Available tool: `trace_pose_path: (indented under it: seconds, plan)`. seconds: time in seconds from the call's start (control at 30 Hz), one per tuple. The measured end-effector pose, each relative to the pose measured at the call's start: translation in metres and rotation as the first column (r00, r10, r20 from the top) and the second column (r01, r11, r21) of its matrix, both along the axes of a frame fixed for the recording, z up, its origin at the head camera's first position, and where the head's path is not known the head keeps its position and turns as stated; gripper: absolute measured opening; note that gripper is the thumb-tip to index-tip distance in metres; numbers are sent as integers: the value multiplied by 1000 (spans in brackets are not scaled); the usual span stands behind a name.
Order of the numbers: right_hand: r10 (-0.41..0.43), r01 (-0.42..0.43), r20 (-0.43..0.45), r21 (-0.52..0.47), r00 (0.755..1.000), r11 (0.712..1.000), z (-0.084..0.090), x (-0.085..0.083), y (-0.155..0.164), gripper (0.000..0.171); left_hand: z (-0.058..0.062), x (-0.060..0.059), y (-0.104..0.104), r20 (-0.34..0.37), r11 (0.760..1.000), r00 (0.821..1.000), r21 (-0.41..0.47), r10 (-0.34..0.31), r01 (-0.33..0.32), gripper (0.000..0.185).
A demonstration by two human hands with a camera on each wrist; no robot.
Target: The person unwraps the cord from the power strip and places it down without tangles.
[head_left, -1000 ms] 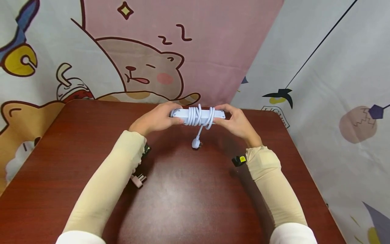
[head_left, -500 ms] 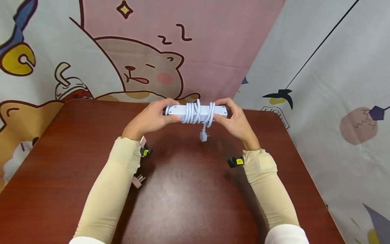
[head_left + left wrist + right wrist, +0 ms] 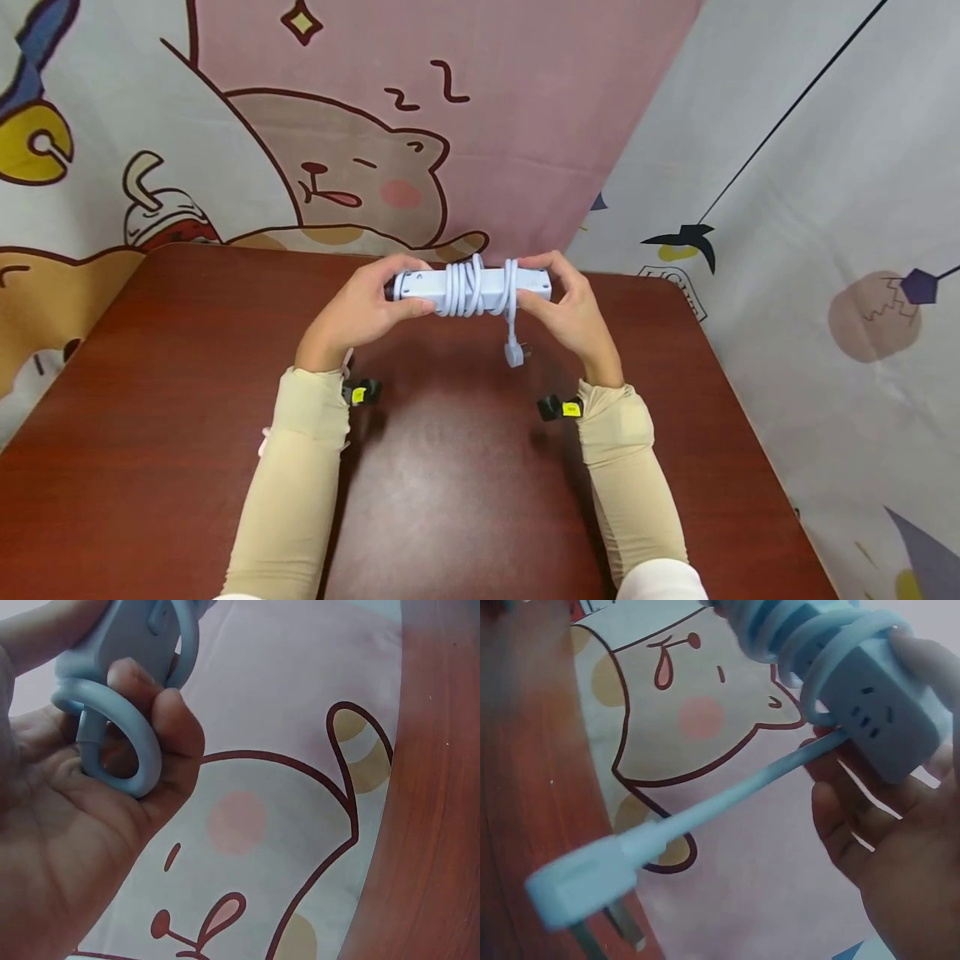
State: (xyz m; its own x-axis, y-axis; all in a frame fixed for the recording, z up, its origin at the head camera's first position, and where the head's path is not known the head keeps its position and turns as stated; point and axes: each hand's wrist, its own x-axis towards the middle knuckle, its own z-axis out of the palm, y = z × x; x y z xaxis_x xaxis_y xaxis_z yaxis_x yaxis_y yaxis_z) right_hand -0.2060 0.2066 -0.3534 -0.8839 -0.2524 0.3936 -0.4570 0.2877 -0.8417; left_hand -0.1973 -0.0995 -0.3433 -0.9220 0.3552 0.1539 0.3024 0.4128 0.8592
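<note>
A white power strip (image 3: 491, 289) is held up over the table by both hands, its cord (image 3: 456, 289) wound round it in several turns. My left hand (image 3: 356, 308) grips the left end, thumb in front. In the left wrist view a cord loop (image 3: 146, 761) bulges out against the palm beside the strip's end. My right hand (image 3: 570, 312) holds the right end between thumb and fingers. Socket holes show on the power strip (image 3: 885, 697) in the right wrist view. From the cord's short free end hangs the plug (image 3: 514, 353), its prongs bare.
The dark red-brown table (image 3: 450, 500) lies below. Small pale pink bits (image 3: 264, 442) show beside the left forearm, which hides the rest. A cartoon-print cloth (image 3: 540, 125) hangs behind the table. Each wrist wears a small black camera (image 3: 551, 407).
The power strip has shifted slightly left, still in both hands. Its plug has swung to the right. The left forearm now covers the pink plug that showed on the table earlier.
</note>
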Motion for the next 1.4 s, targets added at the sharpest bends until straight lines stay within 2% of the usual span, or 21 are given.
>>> trace_pose_path:
  seconds: [0.2,0.4,0.57,0.67,0.93,1.1,1.23,1.4]
  plan:
    - [-3,3,-3,58,1000,998,-2,9,-3,32,-6,7,-3,36,998,999,63,14,-17,39]
    - [-8,9,-34,49,999,999,5,17,-3,22,-2,11,-6,23,993,1000,114,5,-8,38]
    - [-71,70,-44,-38,996,997,13,21,-9,17,0,13,-8,-10,995,1000,97,-12,13,38]
    - [-98,95,-57,-55,994,994,17,24,-11,10,1,13,-7,-26,996,999,78,-29,31,38]
    - [-101,102,-90,5,991,995,20,27,-11,15,1,13,-8,-84,997,995,48,-48,52,39]
    - [-128,138,-185,43,974,989,19,27,-13,20,-1,11,-8,-107,997,992,27,-63,66,38]
    - [-171,174,-257,-12,951,985,18,25,-17,16,-3,10,-8,-120,997,991,24,-65,68,38]
    - [-201,184,-292,-84,935,979,20,27,-20,14,-5,9,-8,-107,997,992,38,-66,70,38]
